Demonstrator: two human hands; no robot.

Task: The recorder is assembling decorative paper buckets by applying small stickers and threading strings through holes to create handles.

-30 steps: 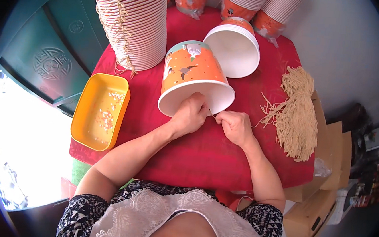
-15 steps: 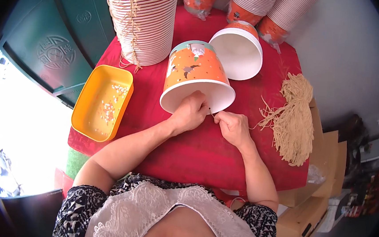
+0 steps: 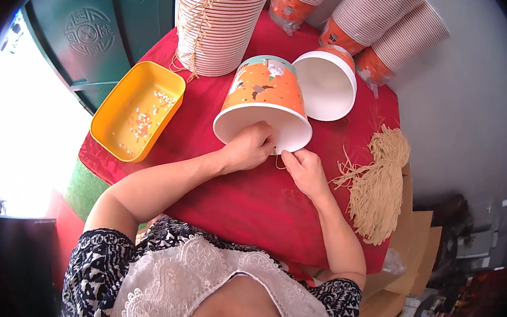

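Note:
An orange printed paper bucket (image 3: 264,94) lies on its side on the red tablecloth (image 3: 250,200), its white open mouth toward me. My left hand (image 3: 248,148) grips the bucket's near rim, fingers reaching inside. My right hand (image 3: 305,170) sits just right of it, pinching a thin tan string (image 3: 279,160) at the rim. A second bucket (image 3: 330,81) lies on its side behind, white inside showing.
A yellow tray (image 3: 132,108) with small beads lies at the left. A tall stack of buckets (image 3: 217,18) with strings stands behind, more stacks (image 3: 388,32) at the back right. A bundle of tan strings (image 3: 377,180) rests at the table's right edge, cardboard boxes (image 3: 405,278) below.
Both hands stay at the bucket's rim. The view has shifted so the table and stacks sit lower in the picture.

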